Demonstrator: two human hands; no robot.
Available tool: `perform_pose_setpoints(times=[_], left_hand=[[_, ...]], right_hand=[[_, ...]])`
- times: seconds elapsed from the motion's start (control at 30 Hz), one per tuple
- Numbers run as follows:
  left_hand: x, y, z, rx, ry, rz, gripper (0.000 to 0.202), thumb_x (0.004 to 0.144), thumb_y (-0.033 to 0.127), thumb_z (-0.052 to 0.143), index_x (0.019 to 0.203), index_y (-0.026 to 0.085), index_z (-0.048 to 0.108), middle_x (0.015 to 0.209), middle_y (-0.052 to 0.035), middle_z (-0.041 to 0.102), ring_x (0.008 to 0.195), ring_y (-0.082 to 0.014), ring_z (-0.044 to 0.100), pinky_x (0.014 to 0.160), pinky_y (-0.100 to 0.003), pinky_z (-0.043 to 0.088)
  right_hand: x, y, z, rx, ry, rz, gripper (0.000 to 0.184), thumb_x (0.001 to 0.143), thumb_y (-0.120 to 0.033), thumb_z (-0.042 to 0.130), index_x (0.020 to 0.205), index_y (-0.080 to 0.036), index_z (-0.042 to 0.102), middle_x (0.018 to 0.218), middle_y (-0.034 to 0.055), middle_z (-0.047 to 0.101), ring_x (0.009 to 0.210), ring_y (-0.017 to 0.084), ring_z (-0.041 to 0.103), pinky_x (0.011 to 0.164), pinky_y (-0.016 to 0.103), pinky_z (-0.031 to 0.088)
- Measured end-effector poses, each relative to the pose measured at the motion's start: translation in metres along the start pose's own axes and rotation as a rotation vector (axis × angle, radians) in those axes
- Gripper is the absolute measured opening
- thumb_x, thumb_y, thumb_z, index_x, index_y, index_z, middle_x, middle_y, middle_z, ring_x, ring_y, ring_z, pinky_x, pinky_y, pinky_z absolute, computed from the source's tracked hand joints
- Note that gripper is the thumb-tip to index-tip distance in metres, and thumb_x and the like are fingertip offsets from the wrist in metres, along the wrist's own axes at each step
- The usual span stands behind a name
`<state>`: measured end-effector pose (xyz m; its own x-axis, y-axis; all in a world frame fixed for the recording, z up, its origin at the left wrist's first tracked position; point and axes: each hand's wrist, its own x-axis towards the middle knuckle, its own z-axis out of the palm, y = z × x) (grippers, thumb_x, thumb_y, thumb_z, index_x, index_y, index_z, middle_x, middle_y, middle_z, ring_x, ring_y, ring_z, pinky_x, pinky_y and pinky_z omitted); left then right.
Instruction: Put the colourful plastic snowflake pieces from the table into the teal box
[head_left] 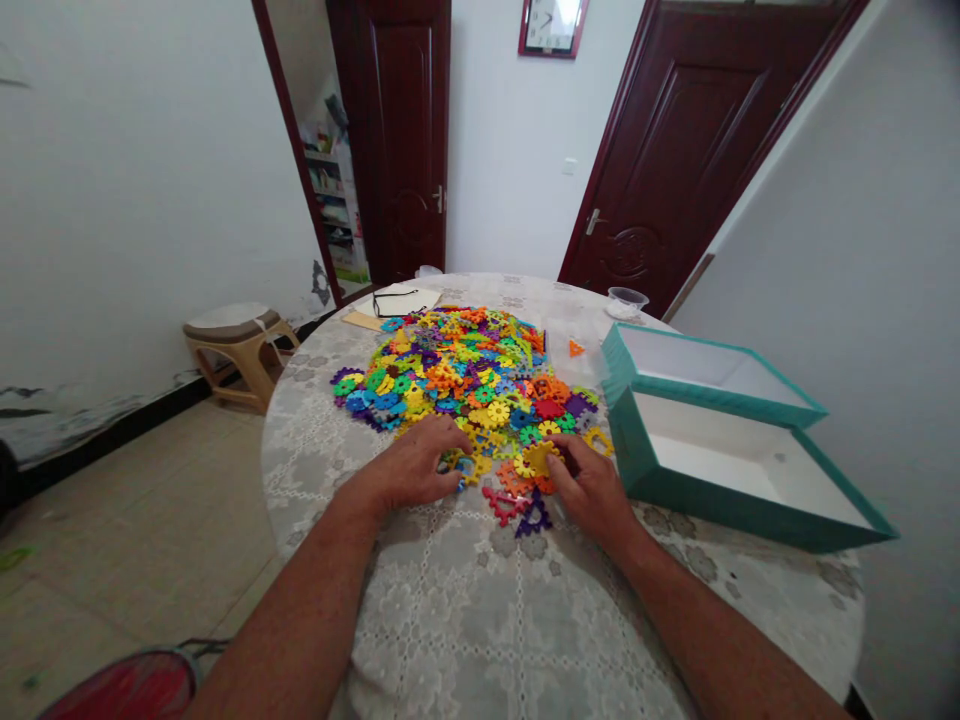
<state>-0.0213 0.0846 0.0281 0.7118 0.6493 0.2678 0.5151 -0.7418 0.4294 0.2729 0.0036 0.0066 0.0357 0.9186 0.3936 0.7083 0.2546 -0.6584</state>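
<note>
A large heap of colourful plastic interlocking pieces (457, 365), shaped like gears, flowers and notched plates, covers the middle of the table. My right hand (594, 488) pinches a yellow notched piece (541, 459) between thumb and fingers at the heap's near right edge. At the near left edge, my left hand (420, 462) has its fingers curled down among the pieces. A small blue piece (460, 486) shows by its thumb; what the fingers grip is partly hidden. Between the hands lie a red toothed piece (504, 506) and a purple triangular piece (534, 515).
On the right stand two teal boxes with white insides, a nearer box (757, 500) and a farther one (720, 358). Glasses (395, 300) rest on papers at the back left. A clear plastic bowl (628, 298) and an orange triangle (576, 348) sit at the back right.
</note>
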Motion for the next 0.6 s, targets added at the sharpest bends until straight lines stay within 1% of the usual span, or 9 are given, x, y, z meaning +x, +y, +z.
perform_pose_setpoints(times=[0.07,0.13,0.2,0.3,0.37,0.47,0.53,0.6], left_hand=[[-0.001,0.003,0.002,0.051,-0.037,0.003,0.032,0.079,0.026,0.076,0.110,0.028,0.070,0.109,-0.0047,0.064,0.108,-0.0256,0.058,0.097,-0.038,0.046],[0.000,0.006,0.005,0.090,-0.045,0.003,0.034,0.078,0.030,0.081,0.110,0.029,0.070,0.108,-0.0047,0.064,0.106,-0.0255,0.057,0.095,-0.037,0.046],[0.001,0.007,0.008,0.098,-0.040,0.017,0.027,0.083,0.029,0.078,0.109,0.028,0.070,0.106,-0.0051,0.064,0.105,-0.0245,0.058,0.093,-0.035,0.046],[0.005,0.003,0.010,0.081,-0.029,0.042,0.009,0.093,0.027,0.066,0.101,0.024,0.070,0.101,-0.0054,0.067,0.100,-0.0226,0.060,0.088,-0.033,0.046],[0.007,0.000,0.011,0.070,0.010,0.025,0.012,0.098,0.029,0.058,0.096,0.023,0.068,0.096,-0.0052,0.067,0.093,-0.0213,0.060,0.084,-0.033,0.047],[0.010,-0.003,0.012,0.030,0.118,-0.026,0.020,0.103,0.031,0.052,0.097,0.021,0.068,0.094,-0.0055,0.068,0.088,-0.0199,0.061,0.081,-0.032,0.048],[0.012,-0.001,0.012,-0.038,0.182,-0.050,0.022,0.104,0.033,0.051,0.102,0.021,0.069,0.096,-0.0059,0.070,0.088,-0.0197,0.063,0.081,-0.033,0.049],[0.014,0.006,0.014,-0.134,0.207,-0.058,0.023,0.104,0.035,0.053,0.105,0.022,0.071,0.097,-0.0061,0.073,0.089,-0.0197,0.066,0.082,-0.033,0.050]], right_hand=[[0.000,0.000,-0.001,-0.004,0.010,0.007,0.028,0.098,-0.033,0.054,0.117,-0.020,0.070,0.098,0.0065,0.075,0.083,0.022,0.069,0.078,0.033,0.052],[-0.001,-0.001,-0.001,-0.004,0.008,0.004,0.028,0.098,-0.034,0.054,0.116,-0.019,0.070,0.095,0.0060,0.075,0.080,0.022,0.067,0.076,0.032,0.052],[-0.001,-0.003,-0.001,-0.003,0.001,-0.004,0.028,0.098,-0.034,0.054,0.115,-0.019,0.070,0.094,0.0058,0.074,0.079,0.021,0.067,0.075,0.032,0.051],[-0.002,-0.003,0.000,0.001,-0.008,-0.013,0.027,0.099,-0.034,0.054,0.115,-0.020,0.070,0.096,0.0064,0.075,0.081,0.021,0.067,0.075,0.032,0.051],[-0.002,-0.004,0.001,0.009,-0.011,-0.025,0.026,0.098,-0.034,0.055,0.115,-0.020,0.069,0.099,0.0072,0.075,0.084,0.022,0.068,0.078,0.033,0.053],[-0.002,-0.005,0.001,0.015,-0.004,-0.068,0.024,0.098,-0.033,0.055,0.113,-0.021,0.069,0.102,0.0082,0.075,0.090,0.024,0.069,0.082,0.035,0.054],[-0.001,-0.008,0.000,0.030,-0.005,-0.110,0.022,0.097,-0.031,0.055,0.112,-0.022,0.069,0.107,0.0090,0.074,0.096,0.025,0.070,0.086,0.037,0.055],[-0.002,-0.012,0.000,0.063,-0.024,-0.157,0.023,0.097,-0.028,0.055,0.114,-0.023,0.069,0.114,0.0095,0.074,0.105,0.025,0.070,0.092,0.039,0.055]])
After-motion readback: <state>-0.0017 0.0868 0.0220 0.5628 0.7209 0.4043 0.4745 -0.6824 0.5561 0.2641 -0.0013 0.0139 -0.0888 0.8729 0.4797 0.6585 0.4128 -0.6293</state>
